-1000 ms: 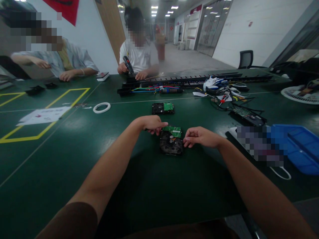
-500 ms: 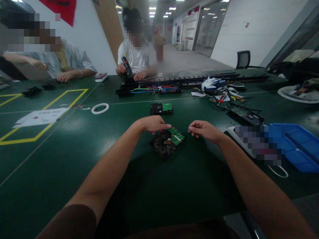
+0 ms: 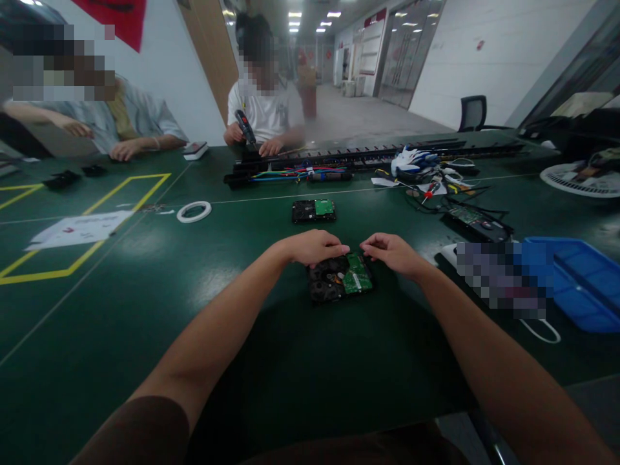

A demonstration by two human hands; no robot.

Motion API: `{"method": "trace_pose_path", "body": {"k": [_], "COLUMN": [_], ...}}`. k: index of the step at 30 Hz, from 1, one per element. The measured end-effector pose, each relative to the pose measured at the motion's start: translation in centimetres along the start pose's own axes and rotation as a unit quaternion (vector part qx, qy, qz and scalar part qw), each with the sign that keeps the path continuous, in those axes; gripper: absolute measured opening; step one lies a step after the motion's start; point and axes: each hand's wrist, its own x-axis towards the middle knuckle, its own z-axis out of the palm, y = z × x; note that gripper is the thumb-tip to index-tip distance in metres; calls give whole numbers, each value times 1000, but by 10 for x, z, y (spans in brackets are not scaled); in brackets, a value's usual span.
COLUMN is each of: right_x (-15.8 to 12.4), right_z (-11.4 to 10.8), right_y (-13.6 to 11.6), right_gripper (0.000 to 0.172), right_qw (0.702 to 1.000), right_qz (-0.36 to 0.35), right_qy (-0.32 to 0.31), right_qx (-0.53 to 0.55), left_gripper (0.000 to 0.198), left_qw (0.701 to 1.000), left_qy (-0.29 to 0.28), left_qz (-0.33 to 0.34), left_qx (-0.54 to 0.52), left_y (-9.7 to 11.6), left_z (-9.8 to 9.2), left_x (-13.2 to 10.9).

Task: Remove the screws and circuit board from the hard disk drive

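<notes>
A black hard drive (image 3: 334, 282) with a green circuit board on its right end lies flat on the green table (image 3: 145, 278) in front of me. My left hand (image 3: 314, 247) rests on its far left edge, fingers curled over it. My right hand (image 3: 392, 252) touches its far right corner by the green board, fingers bent and pinched together. A second hard drive (image 3: 313, 210) with a green board lies further back on the table.
A white tape ring (image 3: 194, 210) and a paper sheet (image 3: 77, 228) lie at the left inside yellow floor-style markings. A blue tray (image 3: 576, 279) sits at the right. Cables, gloves and a long black rail (image 3: 368, 158) cross the back. Two people sit opposite; one holds an electric screwdriver (image 3: 243, 126).
The hard drive has been turned on the table, from lengthwise through a diagonal to crosswise with the green board at the right. Both hands came back onto its far edge.
</notes>
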Motion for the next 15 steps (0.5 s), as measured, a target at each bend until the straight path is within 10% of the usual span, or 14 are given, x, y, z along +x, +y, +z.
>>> {"method": "trace_pose_path", "body": {"k": [15], "right_x": [-9], "right_z": [15], "right_y": [-20], "right_gripper": [9], "right_qw": [971], "right_qz": [-141], "right_qy": [17], "right_qx": [-190], "left_gripper": [56], "left_qw": [1000], "left_qy": [-8], "left_qz": [10], "left_qx": [24], "left_y": [3], "left_z": [0], "left_x": [-2]}}
